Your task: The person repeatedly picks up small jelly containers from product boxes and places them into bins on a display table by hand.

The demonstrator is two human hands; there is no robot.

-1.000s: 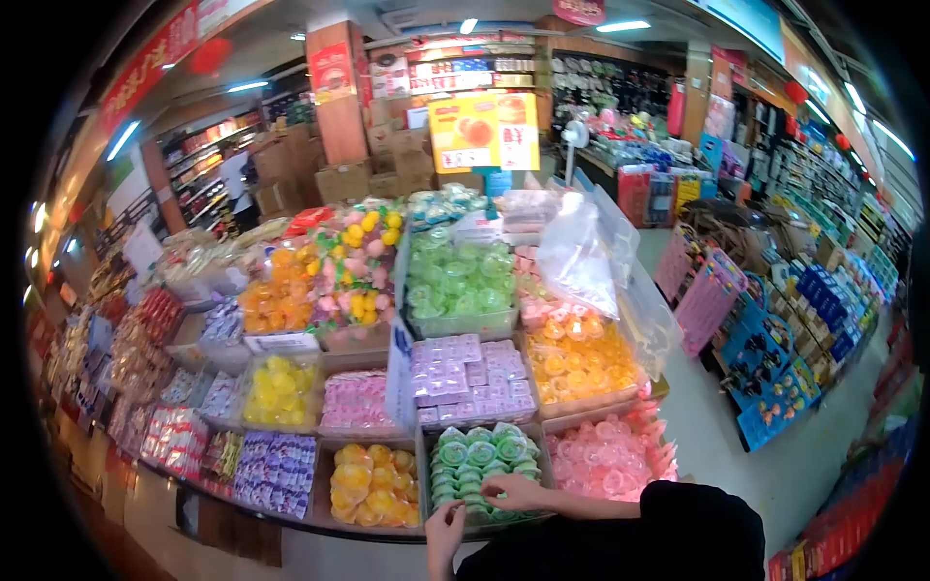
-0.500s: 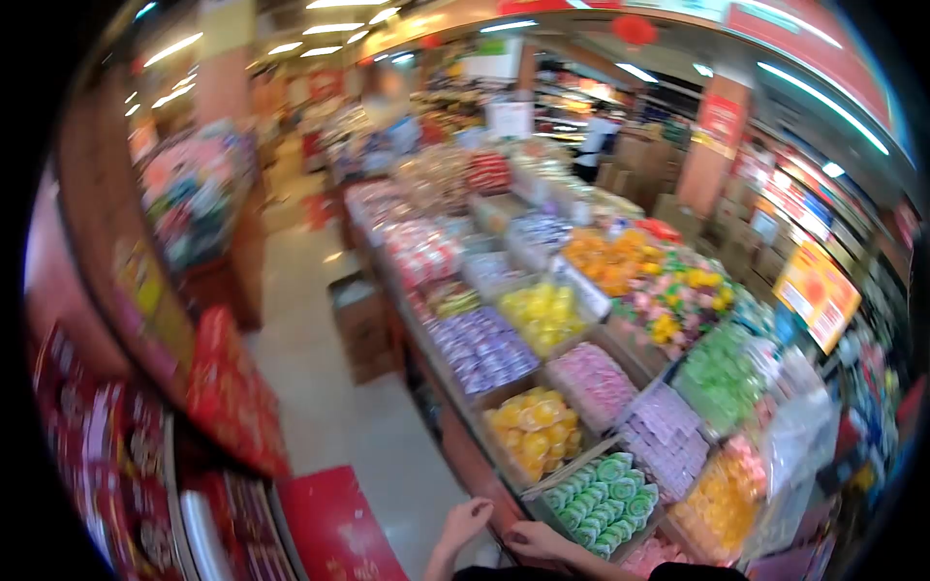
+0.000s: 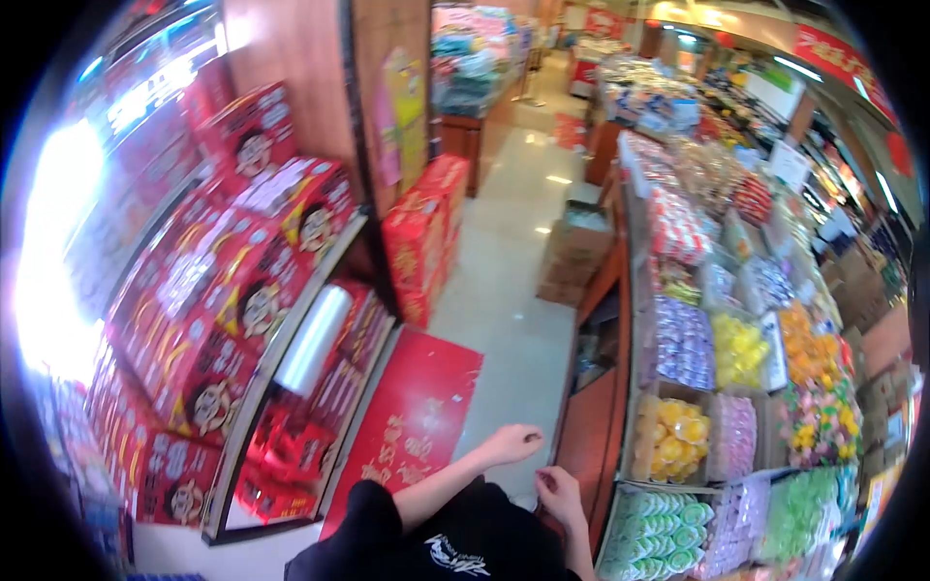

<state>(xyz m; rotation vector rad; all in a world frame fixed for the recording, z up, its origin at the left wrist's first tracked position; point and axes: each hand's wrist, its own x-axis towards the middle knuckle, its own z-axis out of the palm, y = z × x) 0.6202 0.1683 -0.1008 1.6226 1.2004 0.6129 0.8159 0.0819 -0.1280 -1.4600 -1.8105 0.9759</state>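
Note:
My left hand (image 3: pixel 513 443) is held in front of my body above the aisle floor, its fingers curled inward; whether anything is inside is too small to tell. Close by on the right, my right hand (image 3: pixel 559 492) is raised with fingers bent together, near the wooden side of the candy stand (image 3: pixel 589 426). The two hands are apart. Nearest to my right hand on the stand are green-and-white wrapped sweets (image 3: pixel 659 531) and a box of yellow-orange sweets (image 3: pixel 675 441).
Red gift boxes (image 3: pixel 218 320) fill a shelf at the left, with a clear plastic roll (image 3: pixel 315 339) below. A red mat (image 3: pixel 412 412) lies on the floor. Cardboard boxes (image 3: pixel 578 247) stand beside the stand. Stacked red boxes (image 3: pixel 421 242) line the aisle.
The view has swung left, so the candy stand now sits further right and the red shelf shows fully. Both hands stay in front of my body, and more of my arms and shirt shows.

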